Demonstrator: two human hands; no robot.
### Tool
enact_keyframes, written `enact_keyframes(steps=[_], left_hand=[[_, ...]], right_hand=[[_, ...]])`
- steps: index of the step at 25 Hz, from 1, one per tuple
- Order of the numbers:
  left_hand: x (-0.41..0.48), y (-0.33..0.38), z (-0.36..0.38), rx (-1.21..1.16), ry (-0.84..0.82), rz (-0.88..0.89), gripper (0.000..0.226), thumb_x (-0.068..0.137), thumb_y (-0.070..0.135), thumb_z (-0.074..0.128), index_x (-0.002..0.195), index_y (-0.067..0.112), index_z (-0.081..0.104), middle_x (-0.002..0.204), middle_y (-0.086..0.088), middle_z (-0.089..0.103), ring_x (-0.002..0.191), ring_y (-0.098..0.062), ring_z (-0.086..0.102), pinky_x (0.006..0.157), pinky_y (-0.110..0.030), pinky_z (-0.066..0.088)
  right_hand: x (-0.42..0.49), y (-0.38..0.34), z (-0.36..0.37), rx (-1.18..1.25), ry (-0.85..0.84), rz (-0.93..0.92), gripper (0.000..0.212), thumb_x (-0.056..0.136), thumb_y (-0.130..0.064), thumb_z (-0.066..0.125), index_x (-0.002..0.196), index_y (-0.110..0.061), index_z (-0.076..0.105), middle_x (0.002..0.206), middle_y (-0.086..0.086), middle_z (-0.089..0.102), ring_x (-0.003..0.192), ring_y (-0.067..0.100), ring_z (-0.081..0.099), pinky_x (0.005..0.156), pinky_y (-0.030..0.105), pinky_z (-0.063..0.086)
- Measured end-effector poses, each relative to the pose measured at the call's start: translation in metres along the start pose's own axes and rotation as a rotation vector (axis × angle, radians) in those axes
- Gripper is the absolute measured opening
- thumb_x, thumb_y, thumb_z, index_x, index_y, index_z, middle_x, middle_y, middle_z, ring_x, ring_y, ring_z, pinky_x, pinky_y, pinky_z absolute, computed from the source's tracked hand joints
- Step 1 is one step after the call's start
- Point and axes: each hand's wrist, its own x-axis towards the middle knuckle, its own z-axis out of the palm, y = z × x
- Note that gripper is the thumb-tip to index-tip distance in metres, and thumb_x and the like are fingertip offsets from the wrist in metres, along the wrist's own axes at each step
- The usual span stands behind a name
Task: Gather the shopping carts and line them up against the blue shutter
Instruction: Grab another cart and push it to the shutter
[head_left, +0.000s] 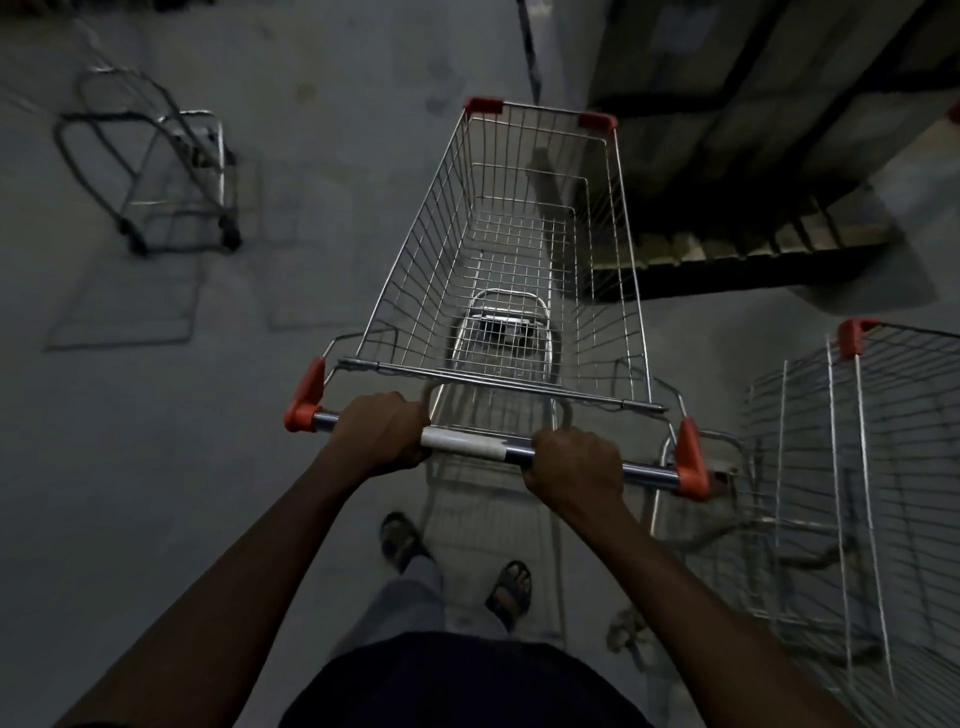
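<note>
A wire shopping cart (511, 244) with orange corner caps stands straight in front of me, its basket empty. My left hand (382, 434) grips the metal handle bar (475, 441) left of its middle. My right hand (574, 462) grips the same bar right of the middle. A second wire cart (857, 467) with an orange cap stands close on the right, just beside the first cart's handle end. No blue shutter shows in the view.
A small metal trolley frame (171, 171) on dark wheels stands on the grey concrete floor (156, 415) at the far left. A dark structure with a slatted base (753, 249) rises at the upper right. My sandalled feet (457, 561) are under the handle.
</note>
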Motion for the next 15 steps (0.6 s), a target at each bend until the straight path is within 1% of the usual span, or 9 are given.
enact_keyframes(steps=[3, 8, 15], left_hand=[[-0.017, -0.027, 0.008, -0.042, -0.018, -0.079, 0.032, 0.078, 0.052, 0.057, 0.095, 0.026, 0.066, 0.093, -0.003, 0.068, 0.084, -0.025, 0.065, 0.069, -0.033, 0.048], [-0.05, -0.086, 0.018, -0.106, -0.028, -0.202, 0.037, 0.079, 0.054, 0.057, 0.103, 0.027, 0.066, 0.099, -0.005, 0.066, 0.091, -0.026, 0.065, 0.076, -0.035, 0.049], [-0.092, -0.185, 0.044, -0.19, -0.039, -0.373, 0.04, 0.077, 0.055, 0.059, 0.104, 0.025, 0.065, 0.1, -0.005, 0.066, 0.093, -0.026, 0.064, 0.077, -0.035, 0.049]], right_hand=[[0.014, -0.028, -0.004, -0.001, 0.039, -0.087, 0.033, 0.041, -0.035, 0.083, 0.048, -0.015, 0.059, 0.043, 0.004, 0.054, 0.034, 0.026, 0.052, 0.04, 0.022, 0.038], [0.039, -0.094, -0.011, -0.022, 0.024, -0.2, 0.033, 0.041, -0.039, 0.084, 0.05, -0.017, 0.061, 0.044, 0.004, 0.055, 0.034, 0.025, 0.053, 0.038, 0.023, 0.038], [0.085, -0.203, -0.017, -0.036, 0.021, -0.38, 0.032, 0.043, -0.038, 0.084, 0.048, -0.017, 0.06, 0.044, 0.005, 0.055, 0.033, 0.028, 0.052, 0.038, 0.024, 0.039]])
